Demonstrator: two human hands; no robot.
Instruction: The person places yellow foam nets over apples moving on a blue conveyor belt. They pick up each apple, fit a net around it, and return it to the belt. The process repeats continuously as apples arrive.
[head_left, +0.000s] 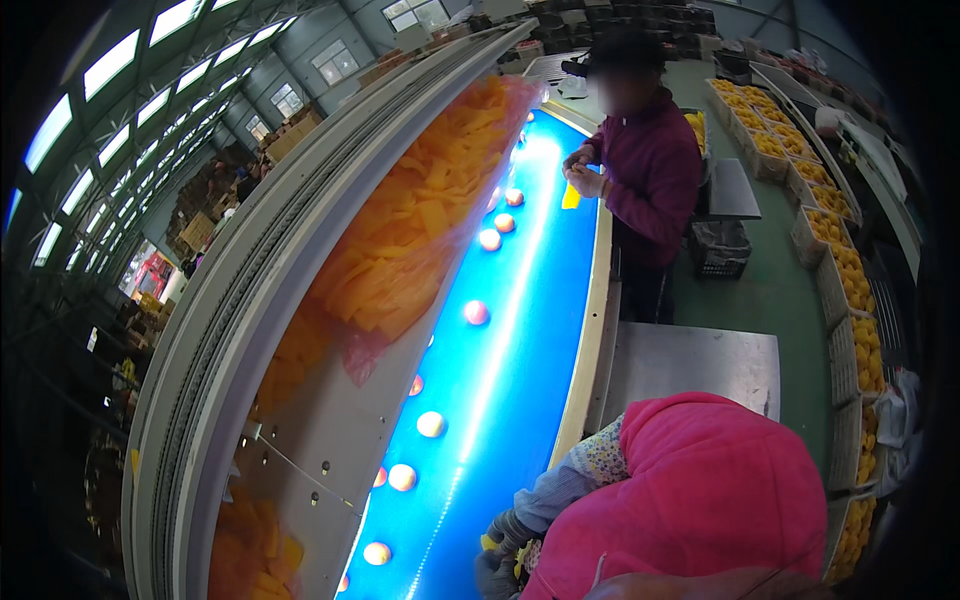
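Observation:
At the bottom of the view, my two grey-gloved hands are close together over the near edge of a blue conveyor belt (517, 300). My right hand (511, 531) reaches out of a blue sleeve with a floral sleeve cover. Just below it is my left hand (495, 576), partly cut off by the frame. Yellow material, seemingly a foam fruit net (489, 541), shows between the gloves; anything inside it is hidden. Round red-and-yellow fruits, apparently apples, lie along the belt, including one apple (377, 553) left of my hands and another apple (402, 478) farther up.
Orange-yellow foam nets (420, 202) in clear plastic fill the shelf beyond the belt. A co-worker in a purple jacket (652, 172) stands farther up, handling something. A metal table (697, 367) adjoins the belt. Crates of yellow-wrapped fruit (847, 274) line the floor behind.

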